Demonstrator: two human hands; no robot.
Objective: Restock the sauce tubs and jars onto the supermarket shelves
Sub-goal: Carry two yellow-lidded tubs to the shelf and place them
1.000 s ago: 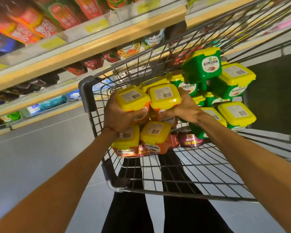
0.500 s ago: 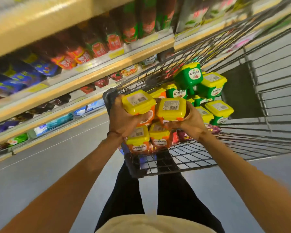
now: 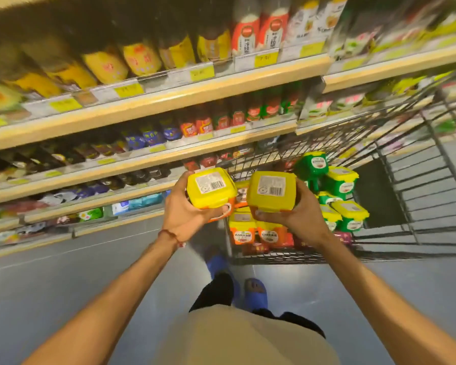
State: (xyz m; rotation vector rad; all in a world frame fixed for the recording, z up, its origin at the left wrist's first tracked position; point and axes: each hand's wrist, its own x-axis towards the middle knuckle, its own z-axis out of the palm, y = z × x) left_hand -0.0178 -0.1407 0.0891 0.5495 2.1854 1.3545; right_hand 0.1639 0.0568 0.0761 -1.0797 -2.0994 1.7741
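My left hand (image 3: 187, 217) grips an orange sauce tub with a yellow lid (image 3: 210, 187), held above the near end of the wire trolley (image 3: 411, 196). My right hand (image 3: 298, 219) grips a second orange tub with a yellow lid (image 3: 271, 190) beside it. Below them in the trolley stand more orange tubs (image 3: 242, 230), several green tubs with yellow lids (image 3: 348, 214) and dark jars (image 3: 342, 237) at the bottom.
Long shelves (image 3: 153, 101) run across the left and top, packed with sauce bottles, jars and pouches behind yellow price tags. Grey floor (image 3: 63, 285) lies between me and the shelves. My feet in blue sandals (image 3: 256, 293) stand at the trolley's near end.
Both hands have lifted the two yellow-lidded tubs up out of the trolley and slightly apart. My view has tilted up, so more upper shelves show.
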